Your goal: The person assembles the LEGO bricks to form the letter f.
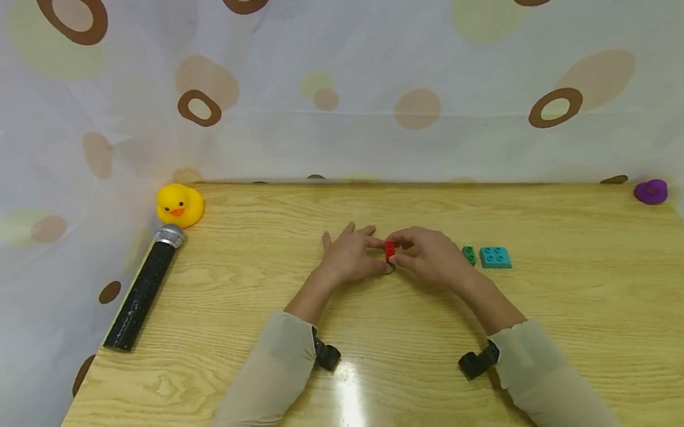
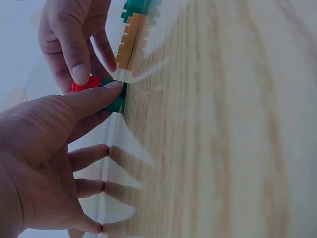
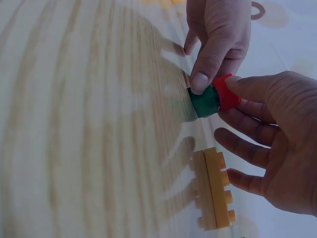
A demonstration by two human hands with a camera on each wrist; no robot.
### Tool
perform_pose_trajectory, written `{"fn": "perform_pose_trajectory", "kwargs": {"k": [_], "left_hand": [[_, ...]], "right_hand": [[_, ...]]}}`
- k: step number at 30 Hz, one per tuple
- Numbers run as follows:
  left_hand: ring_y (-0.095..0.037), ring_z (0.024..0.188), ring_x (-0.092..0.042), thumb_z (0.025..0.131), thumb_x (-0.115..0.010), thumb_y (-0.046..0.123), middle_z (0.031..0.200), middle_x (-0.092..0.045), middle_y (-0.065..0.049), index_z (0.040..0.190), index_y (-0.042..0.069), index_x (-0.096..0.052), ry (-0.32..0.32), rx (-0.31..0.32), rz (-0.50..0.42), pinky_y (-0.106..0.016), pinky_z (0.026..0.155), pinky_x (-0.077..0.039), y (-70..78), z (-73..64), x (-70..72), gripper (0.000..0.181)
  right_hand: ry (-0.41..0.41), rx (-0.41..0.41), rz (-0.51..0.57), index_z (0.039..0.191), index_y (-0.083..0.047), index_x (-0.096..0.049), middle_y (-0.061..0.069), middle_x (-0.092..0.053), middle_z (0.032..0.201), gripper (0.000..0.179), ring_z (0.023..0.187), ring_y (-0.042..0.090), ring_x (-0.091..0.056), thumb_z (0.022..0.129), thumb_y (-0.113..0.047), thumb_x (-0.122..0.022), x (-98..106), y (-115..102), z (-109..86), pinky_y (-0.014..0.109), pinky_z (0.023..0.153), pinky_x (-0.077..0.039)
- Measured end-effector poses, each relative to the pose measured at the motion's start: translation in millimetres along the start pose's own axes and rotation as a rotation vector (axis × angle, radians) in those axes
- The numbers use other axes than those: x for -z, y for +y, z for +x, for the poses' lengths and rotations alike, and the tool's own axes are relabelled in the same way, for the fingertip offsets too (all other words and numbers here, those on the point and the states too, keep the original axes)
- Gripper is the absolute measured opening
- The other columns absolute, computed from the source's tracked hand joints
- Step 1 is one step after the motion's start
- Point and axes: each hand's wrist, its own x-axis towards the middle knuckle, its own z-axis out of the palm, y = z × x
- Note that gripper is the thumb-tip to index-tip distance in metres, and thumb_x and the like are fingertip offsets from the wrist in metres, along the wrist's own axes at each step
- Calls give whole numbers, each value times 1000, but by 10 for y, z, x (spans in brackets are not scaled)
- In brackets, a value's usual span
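Note:
Near the middle of the table, my left hand point(image 1: 347, 257) pinches a dark green toy brick point(image 3: 203, 102) between thumb and finger, low against the tabletop. My right hand point(image 1: 429, 254) holds a small red brick point(image 3: 228, 92) by thumb and fingertips, right above the green one. Green studs show in a narrow gap between the two; whether they are joined I cannot tell. The left hand's other fingers are spread, their tips on the table. Beside the right hand's lower fingers lies an orange-yellow brick point(image 3: 214, 188), hidden by that hand in the head view.
Right of the hands sit another green brick point(image 1: 469, 255) and a teal brick point(image 1: 495, 257). A black microphone point(image 1: 145, 289) and a yellow rubber duck point(image 1: 180, 205) are at the left edge. A small purple toy point(image 1: 651, 192) stands at the far right. Patterned white cloth point(image 1: 321, 45) walls the back.

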Motion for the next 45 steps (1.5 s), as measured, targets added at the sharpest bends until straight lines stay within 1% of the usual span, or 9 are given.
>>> {"fn": "perform_pose_trajectory", "kwargs": {"k": [9,20,26,31,36,40,45], "left_hand": [[-37,158,-14,87,-79,43,164,-38,-1,135,30,-67,5,13,-6,-75,117,3,-2,-7,-4,51],[-37,158,-13,87,-79,42,164,-38,-1,136,30,-67,-2,10,-15,-75,117,4,13,-7,-5,51],[-36,158,-13,87,-78,42,163,-38,0,136,31,-67,-4,34,8,-75,118,2,19,-21,-12,51],[-35,158,-14,87,-78,42,163,-39,0,135,32,-67,0,39,18,-75,117,1,33,-27,-9,50],[-36,158,-14,87,-78,42,162,-40,0,135,31,-68,8,34,16,-76,117,1,56,-20,13,50],[-36,158,-13,87,-79,40,162,-40,1,135,31,-68,8,32,5,-75,117,2,68,-17,24,50],[-36,158,-13,87,-78,41,163,-39,0,135,31,-67,-4,28,7,-75,117,2,69,-14,23,51]], "right_hand": [[-5,-4,-10,137,-10,-64,14,-65,137,39,119,34,-65,101,-24,-65,-22,1,14,54,95,-54],[-12,-9,-15,137,-11,-64,12,-66,136,40,117,33,-67,100,-26,-66,-7,20,10,53,93,-55],[-22,2,-9,134,-12,-66,11,-68,133,37,118,33,-66,100,-26,-66,9,-22,4,53,94,-54],[-27,6,-40,134,-13,-67,10,-69,130,36,118,33,-65,100,-26,-66,12,-21,9,53,94,-54],[-2,31,-110,130,-17,-70,6,-73,124,34,114,31,-67,98,-28,-68,43,-15,31,52,91,-55],[6,43,-161,130,-18,-70,6,-74,121,35,112,31,-67,97,-30,-69,65,-5,43,52,91,-55],[-6,33,-172,131,-17,-70,7,-74,121,36,113,31,-67,97,-30,-70,71,0,38,51,89,-55]]}}
